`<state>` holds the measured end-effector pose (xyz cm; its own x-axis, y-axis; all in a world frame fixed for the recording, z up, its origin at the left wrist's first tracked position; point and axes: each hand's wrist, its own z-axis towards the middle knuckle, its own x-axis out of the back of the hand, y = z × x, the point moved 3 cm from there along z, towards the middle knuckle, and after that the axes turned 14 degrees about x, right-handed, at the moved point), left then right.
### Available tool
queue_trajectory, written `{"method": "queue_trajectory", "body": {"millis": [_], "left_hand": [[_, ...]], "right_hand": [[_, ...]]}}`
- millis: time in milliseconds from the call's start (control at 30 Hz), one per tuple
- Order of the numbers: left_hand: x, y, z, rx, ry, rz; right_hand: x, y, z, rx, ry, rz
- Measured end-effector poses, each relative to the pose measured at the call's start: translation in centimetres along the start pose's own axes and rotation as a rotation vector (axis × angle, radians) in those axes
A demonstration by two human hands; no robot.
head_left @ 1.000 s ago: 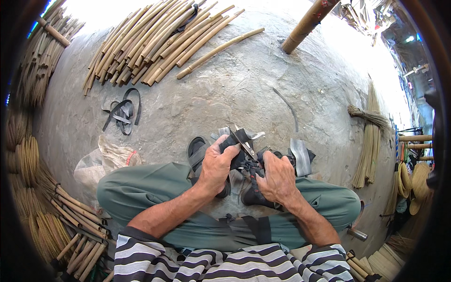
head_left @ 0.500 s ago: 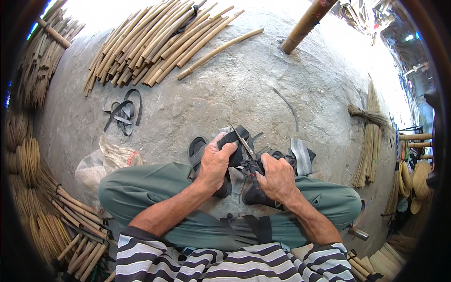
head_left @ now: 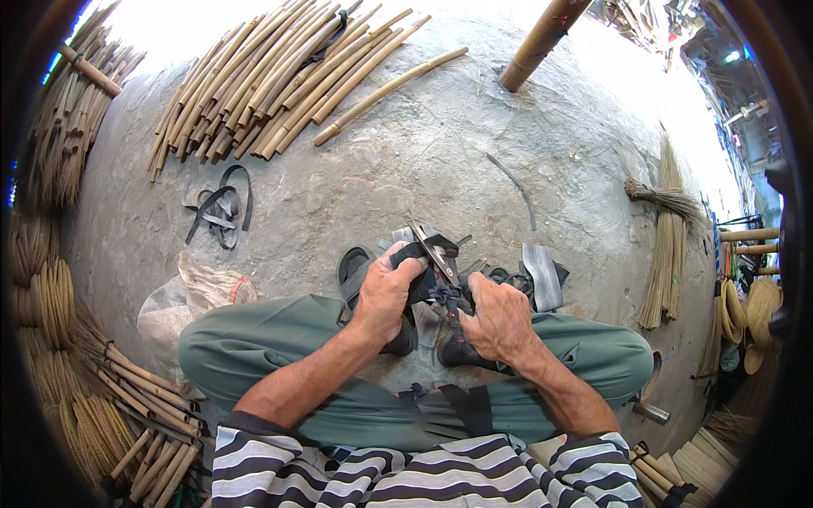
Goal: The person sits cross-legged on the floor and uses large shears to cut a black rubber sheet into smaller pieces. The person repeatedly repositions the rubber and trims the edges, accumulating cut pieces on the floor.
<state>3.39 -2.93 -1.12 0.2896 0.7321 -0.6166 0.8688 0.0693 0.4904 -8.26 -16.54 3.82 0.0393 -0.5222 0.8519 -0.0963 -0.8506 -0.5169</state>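
Note:
My left hand (head_left: 385, 292) is closed, with thumb and fingers pinching a black rubber strip (head_left: 419, 288) in front of my lap. My right hand (head_left: 501, 315) is wrapped round the dark, wrapped handles of a pair of scissors (head_left: 440, 261). The scissors' metal blades point up and away, right beside the strip and my left fingers. Whether the blades are biting into the rubber is too small to tell. Under my hands are my feet in black sandals (head_left: 353, 264), partly hidden. A flat grey rubber piece (head_left: 542, 278) lies just right of my right hand.
Cut bamboo poles (head_left: 271, 85) lie piled at the far left, near a tangle of black strips (head_left: 222, 207). A whitish sack (head_left: 199, 288) sits by my left knee. At right lies a straw broom bundle (head_left: 667, 254); a bamboo post (head_left: 542, 46) stands ahead.
The scissors have turned slightly, so more of their blades shows beside the strip. Both hands keep their grips almost in place. The whole view has shifted a little.

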Motion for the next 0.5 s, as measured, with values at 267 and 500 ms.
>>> {"method": "queue_trajectory", "body": {"millis": [267, 500], "left_hand": [[0.0, -0.1, -0.3, 0.041, 0.057, -0.082], [-1.5, 1.3, -1.6, -0.009, -0.155, -0.19]], "right_hand": [[0.7, 0.2, 0.5, -0.014, 0.106, 0.089], [-0.3, 0.0, 0.1, 0.153, 0.107, 0.497]]}}
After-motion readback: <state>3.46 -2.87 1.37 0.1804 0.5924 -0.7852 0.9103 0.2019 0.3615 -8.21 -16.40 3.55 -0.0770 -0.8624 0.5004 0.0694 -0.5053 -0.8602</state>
